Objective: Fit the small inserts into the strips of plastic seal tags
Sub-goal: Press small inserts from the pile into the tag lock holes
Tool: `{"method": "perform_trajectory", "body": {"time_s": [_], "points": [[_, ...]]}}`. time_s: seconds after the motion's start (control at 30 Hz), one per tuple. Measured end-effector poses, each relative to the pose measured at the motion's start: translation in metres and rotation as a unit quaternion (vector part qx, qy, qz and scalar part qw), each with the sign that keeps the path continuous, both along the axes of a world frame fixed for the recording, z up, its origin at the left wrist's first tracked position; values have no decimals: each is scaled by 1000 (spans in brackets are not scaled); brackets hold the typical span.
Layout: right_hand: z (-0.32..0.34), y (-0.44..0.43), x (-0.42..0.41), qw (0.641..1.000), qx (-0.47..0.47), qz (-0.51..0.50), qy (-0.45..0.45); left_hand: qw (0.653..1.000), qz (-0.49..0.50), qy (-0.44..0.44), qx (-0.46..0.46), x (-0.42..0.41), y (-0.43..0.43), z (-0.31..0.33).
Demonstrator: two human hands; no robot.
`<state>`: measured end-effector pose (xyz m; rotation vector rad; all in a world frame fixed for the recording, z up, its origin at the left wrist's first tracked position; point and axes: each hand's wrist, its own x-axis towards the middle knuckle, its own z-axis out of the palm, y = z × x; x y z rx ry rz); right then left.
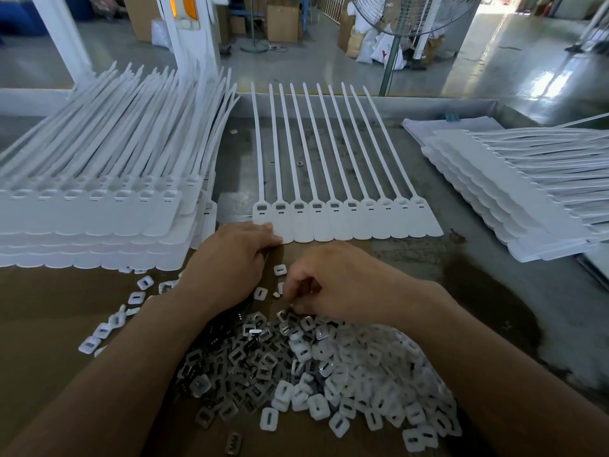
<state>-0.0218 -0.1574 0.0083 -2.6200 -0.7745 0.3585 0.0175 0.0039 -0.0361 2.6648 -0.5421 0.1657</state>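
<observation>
Picking step: my left hand (pixel 230 258), grip flat, pins the strip (pixel 362 225); right hand (pixel 339 282) curls into the inserts (pixel 346 361), hold I cannot tell. Next: seat 1.

A factory assembly floor, seen from beside a workstation. A grey metal worktop (pixel 428 265) carries tall stacks of identical white plastic tag strips (pixel 92 219) piled at both sides, with a heap of hundreds of small inserts (pixel 329 367) at the front. Beyond it lies a shiny bare concrete floor (pixel 494 70). Brown cardboard boxes (pixel 282 23) and filled white sacks (pixel 365 47) stand at the back, near a large standing fan (pixel 412 14) and white painted metal frames (pixel 189 51).
</observation>
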Motion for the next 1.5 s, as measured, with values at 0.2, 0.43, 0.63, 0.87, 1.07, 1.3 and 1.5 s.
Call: {"method": "perform_trajectory", "body": {"time_s": [0.2, 0.43, 0.63, 0.87, 1.07, 1.3, 1.5], "points": [[-9, 6, 1, 1000, -21, 4, -12, 1000, -4, -1, -1, 0, 0, 1], [-1, 0, 0, 999, 21, 5, 43, 1000, 1, -4, -7, 0, 0, 1], [5, -9, 1, 993, 90, -37, 64, 1000, 1, -4, -6, -2, -1, -1], [6, -29, 16, 985, 133, -104, 31, 1000, 0, -3, 17, -1, 0, 2], [-2, -65, 49, 962, 142, -230, -36, 1000, -6, -2, 9, 0, -1, 0], [-16, -91, 88, 924, 160, -342, -59, 1000, -6, -4, 0, 1, 1, 1], [-25, -92, 99, 914, 160, -370, -50, 1000, -4, -2, 0, 1, 2, 1]]}}
